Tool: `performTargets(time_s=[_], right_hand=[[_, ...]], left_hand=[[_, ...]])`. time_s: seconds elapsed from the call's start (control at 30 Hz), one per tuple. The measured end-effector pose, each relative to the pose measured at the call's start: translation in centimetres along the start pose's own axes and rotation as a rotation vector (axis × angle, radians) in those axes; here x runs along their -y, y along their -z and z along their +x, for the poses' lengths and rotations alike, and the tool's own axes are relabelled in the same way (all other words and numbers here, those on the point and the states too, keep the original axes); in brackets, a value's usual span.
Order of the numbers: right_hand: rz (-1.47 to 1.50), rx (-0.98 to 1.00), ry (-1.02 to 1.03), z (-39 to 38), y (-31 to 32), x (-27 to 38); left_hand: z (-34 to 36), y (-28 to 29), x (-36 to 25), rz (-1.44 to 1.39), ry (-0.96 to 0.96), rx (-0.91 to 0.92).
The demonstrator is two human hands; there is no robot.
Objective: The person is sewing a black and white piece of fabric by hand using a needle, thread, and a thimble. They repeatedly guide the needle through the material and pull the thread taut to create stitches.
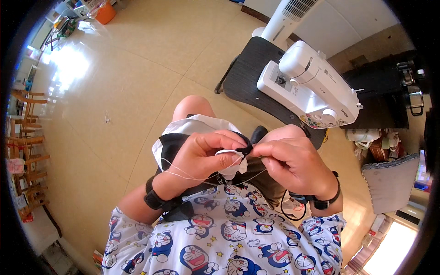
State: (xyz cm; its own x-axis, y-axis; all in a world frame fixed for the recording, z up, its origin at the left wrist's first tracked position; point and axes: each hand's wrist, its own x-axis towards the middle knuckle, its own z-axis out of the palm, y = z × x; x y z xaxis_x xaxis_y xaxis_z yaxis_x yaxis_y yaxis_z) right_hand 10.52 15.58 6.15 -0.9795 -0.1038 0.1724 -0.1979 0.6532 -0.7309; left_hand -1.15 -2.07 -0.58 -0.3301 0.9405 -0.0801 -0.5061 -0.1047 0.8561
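Observation:
My left hand is closed on a bunched piece of black and white fabric over my lap, its edge pinched between thumb and fingers. Beside that edge, my right hand is closed in a pinch, thumb against forefinger. A thin white thread crosses my left hand and loops below the fabric up to the right fingertips. Whether a needle is between those fingertips is too small to tell. The fingertips of both hands nearly meet at the black part of the cloth.
A white sewing machine stands on a small black table at the far right. Behind it rises a white tower fan. A padded grey chair is at the right, wooden chairs at the left, an orange bin far left.

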Motion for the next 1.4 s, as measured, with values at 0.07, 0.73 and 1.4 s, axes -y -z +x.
performTargets(time_s=[0.07,0.73,1.4], right_hand=[[-0.002,-0.001,0.001,0.0,0.02,0.08],[-0.006,-0.012,-0.004,-0.12,0.04,0.31],[0.071,0.017,-0.006,-0.04,0.0,-0.11]], left_hand=[[-0.04,-0.16,-0.29,-0.061,0.051,-0.022],[-0.12,-0.15,0.05,-0.027,0.002,-0.021],[-0.19,0.0,0.06,-0.087,0.08,-0.02]])
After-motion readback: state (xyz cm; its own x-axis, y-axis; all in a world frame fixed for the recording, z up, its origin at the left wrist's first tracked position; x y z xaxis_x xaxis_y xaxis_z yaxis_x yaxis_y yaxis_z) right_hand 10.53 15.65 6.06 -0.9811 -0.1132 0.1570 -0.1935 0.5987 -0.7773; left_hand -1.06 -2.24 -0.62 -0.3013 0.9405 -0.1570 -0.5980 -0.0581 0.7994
